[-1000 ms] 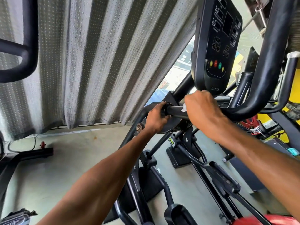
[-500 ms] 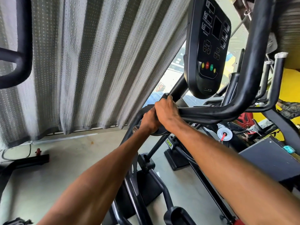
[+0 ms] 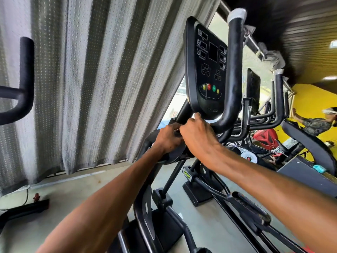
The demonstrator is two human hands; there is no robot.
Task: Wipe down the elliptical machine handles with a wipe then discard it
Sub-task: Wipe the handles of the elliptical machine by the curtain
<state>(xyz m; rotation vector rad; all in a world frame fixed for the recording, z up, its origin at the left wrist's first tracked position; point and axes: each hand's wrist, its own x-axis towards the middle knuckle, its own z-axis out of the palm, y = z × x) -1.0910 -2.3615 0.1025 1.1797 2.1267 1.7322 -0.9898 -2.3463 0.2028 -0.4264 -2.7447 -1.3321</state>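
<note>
Head view, A: Your right hand (image 3: 198, 136) sits on the handle (image 3: 234, 75) where it bends upward, just under the lower edge of the console (image 3: 206, 70). Fingers wrapped round the handle. Pale scrap at the fingertips: the wipe (image 3: 197, 116), I judge. Most of it is hidden under the palm.

B: Left hand (image 3: 168, 138) butts against the right, on the same handle, toward its left end. Fingers curled round it, bare, no cloth.

A: Risk one: so little wipe shows that your skin, not the cloth, may do the rubbing. Cause: wipe bunched small inside the grip.

B: Risk two: it slips out. Loosen the fingers to shift up the bend and the scrap can drop to the floor (image 3: 82, 194) among the pedal arms (image 3: 249, 209) below.

A: Risk three: knuckles. The console edge is just above them. A quick stroke round the bend could rap them on the casing or nudge the buttons (image 3: 209, 88).

B: Risk four: coverage. Your hands touch, so the wipe has no room to run left unless the left hand gives way. The upright stretch to the pale cap (image 3: 237, 14) looks long; easy to skip.

A: Also, this handle likely pivots. Let go with the left hand and a hard push may swing it.

B: No bin in view. Cannot say where the wipe goes afterwards.
</note>
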